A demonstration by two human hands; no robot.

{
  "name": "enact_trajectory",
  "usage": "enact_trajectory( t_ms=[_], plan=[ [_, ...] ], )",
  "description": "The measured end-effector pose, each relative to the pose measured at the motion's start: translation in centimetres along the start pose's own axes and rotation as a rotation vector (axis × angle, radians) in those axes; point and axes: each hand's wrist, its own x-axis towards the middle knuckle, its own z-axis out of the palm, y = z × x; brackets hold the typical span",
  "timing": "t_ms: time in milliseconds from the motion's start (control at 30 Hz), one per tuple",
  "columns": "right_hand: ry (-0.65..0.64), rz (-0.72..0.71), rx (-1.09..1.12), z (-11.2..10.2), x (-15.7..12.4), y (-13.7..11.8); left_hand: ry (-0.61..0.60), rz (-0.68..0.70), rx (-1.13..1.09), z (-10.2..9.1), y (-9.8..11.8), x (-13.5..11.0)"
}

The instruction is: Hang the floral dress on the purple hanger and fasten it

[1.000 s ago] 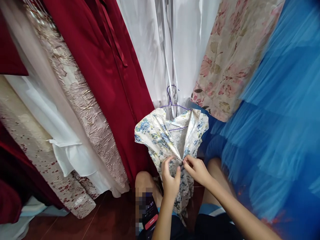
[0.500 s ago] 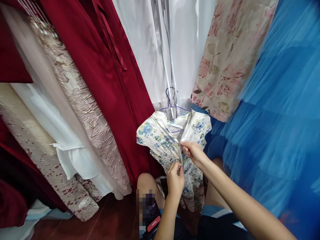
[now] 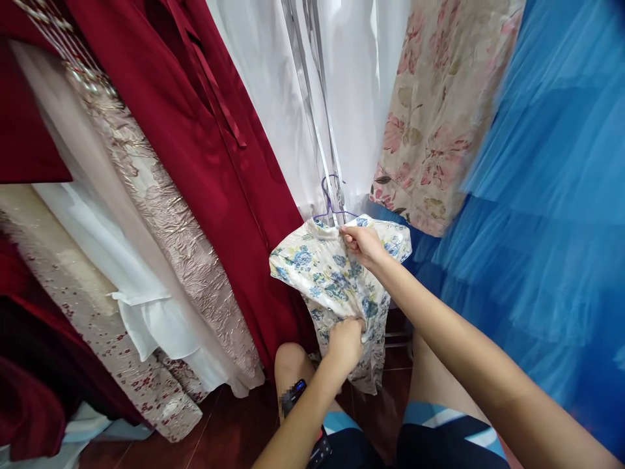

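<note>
A small white dress with blue flowers (image 3: pixel 326 277) hangs on a purple wire hanger (image 3: pixel 330 203) low in front of me. My right hand (image 3: pixel 360 243) is closed in a pinch at the dress's neckline, just under the hanger. My left hand (image 3: pixel 346 342) is closed on the fabric lower down, near the waist. The dress's back looks closed between the two hands. My knees show below the dress.
Long garments hang all around: dark red satin (image 3: pixel 205 150) and beige brocade (image 3: pixel 161 215) on the left, white sheer fabric (image 3: pixel 351 98) behind, a pink floral piece (image 3: pixel 430 117) and blue tulle (image 3: pixel 551 195) on the right. A phone (image 3: pixel 312 430) rests on my lap. The floor is dark wood.
My right hand has gone up the back of the dress from the waist to the neckline, and the open gap has closed. My left hand stayed low, holding the fabric.
</note>
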Motion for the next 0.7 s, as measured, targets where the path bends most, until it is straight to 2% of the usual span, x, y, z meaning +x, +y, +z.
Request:
enact_trajectory(
  t_ms=[67,200,233,267,300,333,433,600,700],
  plan=[
    [-0.005,-0.057,-0.065,-0.3,-0.3,-0.2,0.129,0.049,-0.144,-2.0,-0.7,0.9],
    [-0.038,-0.057,-0.153,-0.8,-0.9,-0.2,0.694,0.149,-0.387,-9.0,-1.8,4.2],
    [-0.044,-0.056,-0.163,-0.8,-0.9,-0.1,0.813,0.186,-0.393,-10.8,-2.1,5.2],
    [-0.048,-0.056,-0.167,-0.7,-1.0,0.1,0.877,0.236,-0.373,-12.5,-2.5,6.4],
    [-0.049,-0.058,-0.168,-0.7,-1.0,0.2,0.888,0.291,-0.338,-13.8,-2.8,7.5],
    [-0.051,-0.061,-0.171,-0.5,-0.9,0.5,0.847,0.343,-0.306,-14.8,-3.1,8.6],
    [-0.029,-0.077,-0.182,-0.2,-0.6,1.5,0.759,0.396,-0.219,-15.7,-3.8,10.9],
    [0.02,-0.172,-0.207,-0.4,-0.4,4.0,0.937,0.311,-0.238,-14.8,-3.8,11.4],
    [0.03,-0.188,-0.254,-1.0,-0.8,5.2,1.026,0.23,-0.317,-15.5,-4.4,11.2]
  ],
)
